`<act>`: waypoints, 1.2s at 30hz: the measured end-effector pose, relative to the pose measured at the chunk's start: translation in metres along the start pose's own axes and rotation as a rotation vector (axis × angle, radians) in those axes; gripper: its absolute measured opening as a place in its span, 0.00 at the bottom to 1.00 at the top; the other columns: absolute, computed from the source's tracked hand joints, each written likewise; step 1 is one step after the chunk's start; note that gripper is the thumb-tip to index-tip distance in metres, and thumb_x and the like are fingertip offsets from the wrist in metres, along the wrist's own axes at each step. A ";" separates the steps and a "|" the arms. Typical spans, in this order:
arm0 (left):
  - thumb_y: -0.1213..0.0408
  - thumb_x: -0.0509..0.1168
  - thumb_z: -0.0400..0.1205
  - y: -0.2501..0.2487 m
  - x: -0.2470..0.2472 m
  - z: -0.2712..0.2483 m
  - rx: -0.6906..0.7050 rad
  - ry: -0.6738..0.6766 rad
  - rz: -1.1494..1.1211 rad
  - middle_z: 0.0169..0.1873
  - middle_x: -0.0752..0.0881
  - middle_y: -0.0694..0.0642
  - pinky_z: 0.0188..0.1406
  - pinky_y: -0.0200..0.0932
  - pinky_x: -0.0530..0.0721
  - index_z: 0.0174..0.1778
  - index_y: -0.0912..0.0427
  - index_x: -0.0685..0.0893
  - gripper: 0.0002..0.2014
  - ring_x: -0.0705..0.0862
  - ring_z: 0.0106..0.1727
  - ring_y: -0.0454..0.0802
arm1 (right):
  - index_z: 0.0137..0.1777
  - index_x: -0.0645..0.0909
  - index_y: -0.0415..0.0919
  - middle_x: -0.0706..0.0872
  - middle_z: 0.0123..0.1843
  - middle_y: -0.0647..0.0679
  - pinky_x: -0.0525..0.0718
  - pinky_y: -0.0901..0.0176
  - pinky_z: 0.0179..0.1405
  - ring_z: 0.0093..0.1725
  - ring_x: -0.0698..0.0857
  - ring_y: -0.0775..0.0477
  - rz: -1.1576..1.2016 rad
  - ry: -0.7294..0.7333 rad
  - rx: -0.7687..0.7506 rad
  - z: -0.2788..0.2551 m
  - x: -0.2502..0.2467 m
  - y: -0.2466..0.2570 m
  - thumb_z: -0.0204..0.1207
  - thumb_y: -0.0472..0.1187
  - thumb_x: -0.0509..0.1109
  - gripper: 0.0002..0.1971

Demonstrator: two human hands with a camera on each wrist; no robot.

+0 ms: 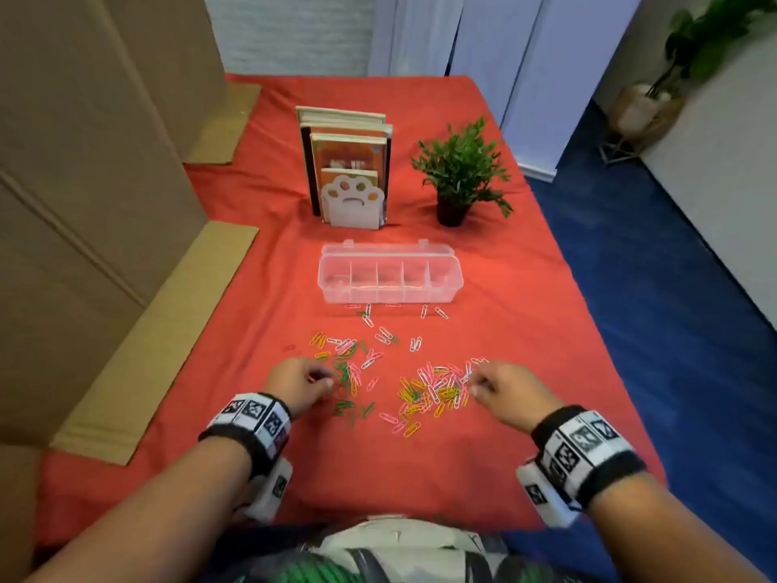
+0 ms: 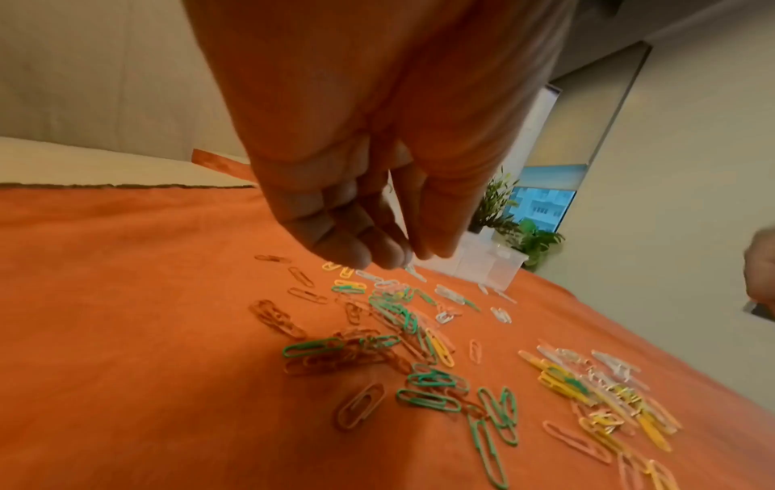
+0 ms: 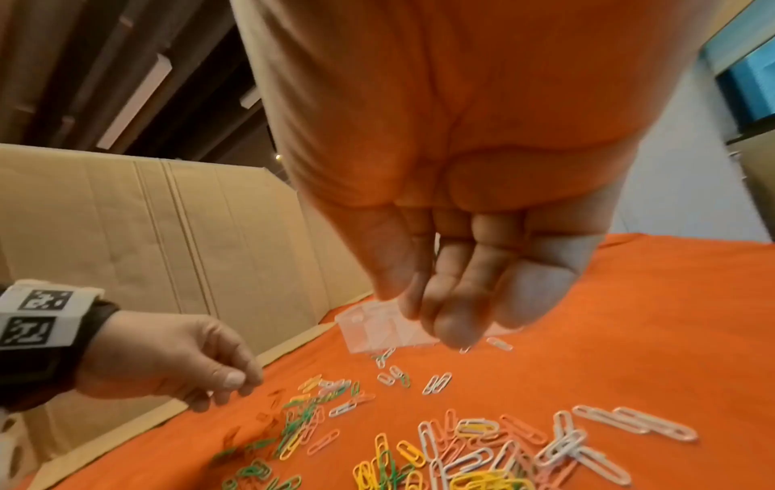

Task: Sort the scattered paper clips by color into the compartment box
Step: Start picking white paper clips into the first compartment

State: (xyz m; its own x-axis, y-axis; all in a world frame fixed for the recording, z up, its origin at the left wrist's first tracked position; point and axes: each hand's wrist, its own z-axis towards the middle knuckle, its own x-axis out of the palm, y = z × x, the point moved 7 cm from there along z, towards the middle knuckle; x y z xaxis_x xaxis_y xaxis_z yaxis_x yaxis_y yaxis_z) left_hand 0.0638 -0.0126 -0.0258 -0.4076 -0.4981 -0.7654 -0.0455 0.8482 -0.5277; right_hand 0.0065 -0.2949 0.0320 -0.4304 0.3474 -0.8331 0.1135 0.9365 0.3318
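Coloured paper clips lie scattered on the red cloth (image 1: 504,288) in two loose heaps. A green and pink heap (image 1: 349,372) lies by my left hand (image 1: 332,382), and a yellow, pink and white heap (image 1: 433,393) by my right hand (image 1: 473,382). Red clips (image 2: 272,318) blend into the cloth on the left. The clear compartment box (image 1: 391,288) stands open beyond the clips. Both hands hover just above the clips. The left hand (image 2: 409,260) has curled fingers with the thumb close to them. The right hand (image 3: 419,315) is curled the same way. No clip shows between either hand's fingers.
Behind the box stand books in a white paw-shaped bookend (image 1: 353,199) and a small potted plant (image 1: 458,178). Cardboard sheets (image 1: 84,204) line the table's left side. The right table edge (image 1: 597,330) drops to a blue floor. A few white clips (image 1: 433,312) lie right before the box.
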 end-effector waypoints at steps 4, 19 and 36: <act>0.59 0.68 0.77 0.004 0.006 0.023 -0.047 -0.061 0.071 0.52 0.90 0.57 0.50 0.40 0.77 0.53 0.54 0.89 0.11 0.86 0.55 0.54 | 0.47 0.85 0.38 0.89 0.48 0.41 0.77 0.60 0.46 0.51 0.86 0.41 0.046 -0.085 0.029 0.037 0.013 0.012 0.78 0.40 0.64 0.09; 0.64 0.61 0.81 -0.036 0.019 0.111 0.168 -0.042 0.229 0.56 0.81 0.64 0.59 0.45 0.77 0.63 0.51 0.84 0.15 0.81 0.59 0.63 | 0.51 0.83 0.28 0.87 0.53 0.33 0.84 0.52 0.50 0.54 0.86 0.35 -0.016 -0.102 0.277 0.145 0.045 0.024 0.78 0.43 0.67 0.15; 0.66 0.63 0.80 -0.043 0.021 0.137 0.189 0.042 0.292 0.55 0.84 0.64 0.57 0.50 0.79 0.54 0.64 0.83 0.09 0.82 0.58 0.62 | 0.59 0.81 0.30 0.84 0.61 0.34 0.81 0.50 0.59 0.63 0.83 0.35 -0.123 -0.009 0.265 0.159 0.052 0.037 0.79 0.34 0.60 0.14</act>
State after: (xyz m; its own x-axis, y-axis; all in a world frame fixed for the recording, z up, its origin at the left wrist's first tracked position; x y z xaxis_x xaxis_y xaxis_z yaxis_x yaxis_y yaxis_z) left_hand 0.1825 -0.0843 -0.0700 -0.4158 -0.2279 -0.8805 0.2463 0.9037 -0.3502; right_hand 0.1307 -0.2349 -0.0697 -0.4475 0.2299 -0.8642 0.2917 0.9511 0.1019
